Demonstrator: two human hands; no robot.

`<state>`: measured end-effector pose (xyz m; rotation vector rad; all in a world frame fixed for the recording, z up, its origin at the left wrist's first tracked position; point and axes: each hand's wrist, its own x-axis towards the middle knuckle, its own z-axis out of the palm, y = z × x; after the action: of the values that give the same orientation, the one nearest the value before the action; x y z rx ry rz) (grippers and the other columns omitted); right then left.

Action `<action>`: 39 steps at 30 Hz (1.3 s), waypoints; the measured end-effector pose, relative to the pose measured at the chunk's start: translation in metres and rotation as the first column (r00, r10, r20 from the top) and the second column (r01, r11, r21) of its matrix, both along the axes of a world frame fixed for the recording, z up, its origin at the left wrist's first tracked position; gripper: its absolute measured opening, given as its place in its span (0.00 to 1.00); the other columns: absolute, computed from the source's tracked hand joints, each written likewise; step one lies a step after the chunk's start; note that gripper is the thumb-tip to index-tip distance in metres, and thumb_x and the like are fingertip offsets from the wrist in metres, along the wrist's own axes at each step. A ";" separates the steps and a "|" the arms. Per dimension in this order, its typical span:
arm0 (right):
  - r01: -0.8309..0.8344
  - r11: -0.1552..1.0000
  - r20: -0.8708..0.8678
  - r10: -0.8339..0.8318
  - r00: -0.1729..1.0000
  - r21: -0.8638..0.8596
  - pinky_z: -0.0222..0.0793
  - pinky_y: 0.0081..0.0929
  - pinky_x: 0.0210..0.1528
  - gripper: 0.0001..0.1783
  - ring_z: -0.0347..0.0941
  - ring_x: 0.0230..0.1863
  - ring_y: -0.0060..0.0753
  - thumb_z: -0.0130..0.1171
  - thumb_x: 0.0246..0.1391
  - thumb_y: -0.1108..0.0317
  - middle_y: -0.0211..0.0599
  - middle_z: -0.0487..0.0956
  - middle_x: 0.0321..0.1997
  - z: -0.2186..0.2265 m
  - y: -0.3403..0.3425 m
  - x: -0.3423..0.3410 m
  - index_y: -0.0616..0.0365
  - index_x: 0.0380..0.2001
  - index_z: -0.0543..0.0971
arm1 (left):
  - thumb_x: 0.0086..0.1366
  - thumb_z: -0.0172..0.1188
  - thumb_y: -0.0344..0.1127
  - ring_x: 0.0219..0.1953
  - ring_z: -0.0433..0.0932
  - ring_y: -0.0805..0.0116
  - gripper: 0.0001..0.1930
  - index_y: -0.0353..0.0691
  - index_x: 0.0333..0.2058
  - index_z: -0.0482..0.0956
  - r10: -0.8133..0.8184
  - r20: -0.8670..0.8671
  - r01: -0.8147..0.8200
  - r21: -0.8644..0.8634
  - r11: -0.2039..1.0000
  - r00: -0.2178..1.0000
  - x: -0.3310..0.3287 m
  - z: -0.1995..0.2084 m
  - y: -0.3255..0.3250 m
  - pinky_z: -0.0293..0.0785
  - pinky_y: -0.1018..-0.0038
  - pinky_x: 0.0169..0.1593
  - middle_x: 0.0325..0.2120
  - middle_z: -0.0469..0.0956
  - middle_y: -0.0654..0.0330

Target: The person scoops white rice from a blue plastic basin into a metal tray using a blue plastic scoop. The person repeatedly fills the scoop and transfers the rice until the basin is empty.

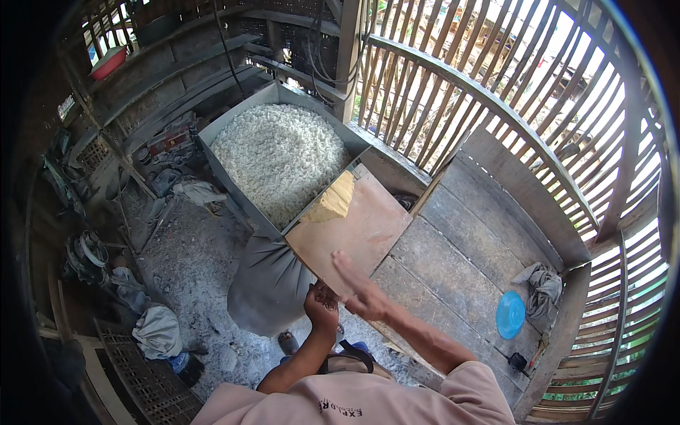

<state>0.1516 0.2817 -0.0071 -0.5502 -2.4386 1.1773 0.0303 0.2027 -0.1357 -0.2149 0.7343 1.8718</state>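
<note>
My right hand (363,296) lies with fingers stretched out over the near edge of a pinkish-brown flat board (372,227), holding nothing. Just below that edge, my left hand (322,312) is cupped around a dark reddish-brown clump (326,294) whose kind I cannot make out. A torn yellowish patch (333,198) shows at the board's far left corner. Beyond the board stands a metal-sided bin (237,185) heaped with white, crumbly shreds (280,152). Beneath the bin and board hangs a full grey cloth sack (265,283).
Right of the board is a wooden plank platform (453,262) bearing a blue plastic dish (510,315), a crumpled grey cloth (544,287) and a small black object (518,361). A slatted wall (489,99) encloses the right side. A pale sack (157,333) lies on the dusty floor (188,262).
</note>
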 end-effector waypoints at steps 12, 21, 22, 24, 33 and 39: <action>-0.076 0.990 0.094 0.087 0.992 -0.119 0.26 0.46 0.83 0.53 0.31 0.83 0.57 0.40 0.69 0.33 0.65 0.44 0.81 -0.019 -0.068 0.001 0.73 0.75 0.47 | 0.77 0.42 0.42 0.54 0.81 0.57 0.22 0.33 0.55 0.77 0.003 0.170 -0.016 0.077 0.997 0.985 0.031 -0.102 -0.029 0.75 0.60 0.62 0.50 0.82 0.52; 0.199 0.902 0.335 -0.336 0.880 0.382 0.27 0.45 0.83 0.52 0.31 0.84 0.56 0.40 0.70 0.34 0.65 0.44 0.81 -0.055 -0.022 0.007 0.71 0.76 0.47 | 0.76 0.47 0.46 0.52 0.83 0.55 0.25 0.28 0.57 0.75 -0.206 -0.360 0.214 -0.019 0.977 0.910 0.006 -0.043 -0.029 0.79 0.64 0.57 0.54 0.81 0.49; 0.110 0.960 0.247 -0.176 0.953 0.257 0.27 0.44 0.82 0.51 0.30 0.84 0.55 0.40 0.70 0.35 0.62 0.43 0.82 -0.056 -0.042 -0.002 0.69 0.76 0.46 | 0.76 0.47 0.47 0.49 0.83 0.56 0.25 0.30 0.56 0.75 -0.247 -0.515 0.223 -0.109 0.969 0.821 0.003 -0.041 -0.033 0.79 0.64 0.54 0.53 0.80 0.49; -0.013 0.989 0.007 0.014 1.000 -0.147 0.32 0.43 0.82 0.47 0.36 0.83 0.54 0.43 0.72 0.40 0.58 0.47 0.82 -0.029 -0.072 -0.011 0.67 0.77 0.48 | 0.77 0.47 0.50 0.44 0.82 0.57 0.24 0.33 0.54 0.75 -0.350 -0.751 0.178 -0.304 0.936 0.560 -0.003 -0.036 -0.041 0.77 0.65 0.48 0.49 0.80 0.51; 0.349 0.594 -0.309 -0.733 0.606 -0.725 0.62 0.47 0.74 0.40 0.67 0.72 0.50 0.42 0.73 0.40 0.54 0.71 0.70 0.015 -0.050 0.039 0.70 0.68 0.67 | 0.79 0.47 0.56 0.11 0.49 0.78 0.28 0.49 0.20 0.60 0.102 -0.187 -0.099 0.029 0.995 0.977 -0.098 0.206 -0.027 0.44 0.76 0.14 0.12 0.55 0.69; 0.444 0.686 -0.448 -0.719 0.531 -0.576 0.72 0.45 0.65 0.37 0.76 0.64 0.49 0.46 0.73 0.44 0.55 0.79 0.62 0.096 -0.025 0.014 0.71 0.63 0.73 | 0.76 0.48 0.63 0.13 0.51 0.79 0.31 0.48 0.19 0.61 0.416 -0.644 -0.006 0.538 0.843 0.642 -0.162 0.373 0.086 0.45 0.76 0.17 0.12 0.55 0.70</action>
<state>0.1652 0.2563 0.0893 -0.8397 -1.2317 1.2561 -0.1319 0.2891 0.2376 0.9089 0.7398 2.3265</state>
